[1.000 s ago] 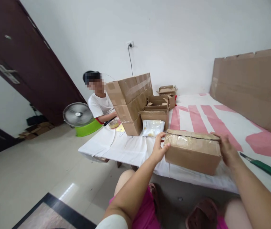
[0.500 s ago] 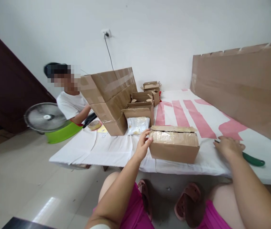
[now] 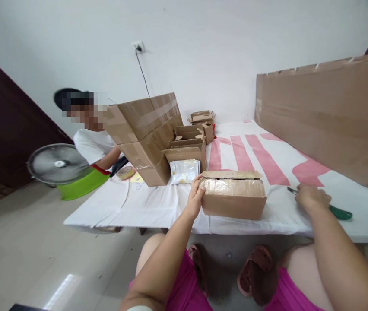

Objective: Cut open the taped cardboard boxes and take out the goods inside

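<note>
A small taped cardboard box rests near the front edge of a low platform covered in a white and pink sheet. My left hand curls against the box's left end, gripping it. My right hand is closed over a green-handled knife lying on the sheet to the right of the box; the blade tip pokes out to the left of my fingers.
Stacked large cartons, open small boxes and a white packet stand behind. A person in a white shirt sits at the left by a fan and a tape roll. Flat cardboard leans at the right.
My right hand left the box's right end, moved right and closed over the green-handled knife. My left hand stayed on the box. The view swung to the right.
</note>
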A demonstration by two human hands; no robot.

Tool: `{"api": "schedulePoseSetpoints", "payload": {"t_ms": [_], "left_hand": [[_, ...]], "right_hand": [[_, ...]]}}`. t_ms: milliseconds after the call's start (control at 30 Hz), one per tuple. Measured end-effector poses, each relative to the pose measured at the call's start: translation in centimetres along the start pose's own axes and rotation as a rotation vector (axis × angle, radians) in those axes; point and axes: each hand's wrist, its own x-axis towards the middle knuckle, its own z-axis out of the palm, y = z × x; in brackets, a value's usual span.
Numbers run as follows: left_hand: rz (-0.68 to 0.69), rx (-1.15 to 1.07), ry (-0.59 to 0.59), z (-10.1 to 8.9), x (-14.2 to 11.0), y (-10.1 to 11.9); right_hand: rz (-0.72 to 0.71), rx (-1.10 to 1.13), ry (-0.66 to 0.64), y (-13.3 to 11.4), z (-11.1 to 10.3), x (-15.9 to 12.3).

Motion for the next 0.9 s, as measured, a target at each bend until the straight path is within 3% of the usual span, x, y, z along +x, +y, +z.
{"api": "schedulePoseSetpoints", "payload": {"t_ms": [133,233,333,400,467,567,667,767,900], "left_hand": [[0.047,0.04,0.037,0.6,0.0,-0.6],[0.096,0.046,0.047,0.9,0.1,-0.8],[0.136,0.027,0.05,1.0,0.2,-0.9],[0.162,0.022,0.051,1.1,0.3,-1.0],[0.182,0.028,0.052,1.1,0.3,-1.2],[0.205,0.044,0.056,1.2,0.4,-1.4],[0.239,0.051,0.065,1.2,0.4,-1.4],[0.255,0.058,0.049,1.1,0.4,-1.2],[0.253,0.074,0.022,0.9,0.3,-1.0]], "right_hand": [[0.117,-0.2,-0.04,-1.4,-0.7,-0.7],[0.054,-0.265,-0.058,-3.7,-1.4,-1.3],[-0.08,-0.262,-0.017,-7.8,-2.8,-2.1],[-0.241,-0.232,0.087,-11.5,-4.2,-3.0],[-0.512,-0.219,0.174,-15.9,-5.8,-4.4],[-0.951,-0.334,-0.002,-22.2,-7.6,-7.3],[-1.163,-0.573,-0.162,-26.4,-8.1,-9.7],[-1.169,-0.727,-0.215,-27.6,-7.9,-10.7],[-1.101,-0.854,-0.261,-26.0,-8.4,-10.1]]}}
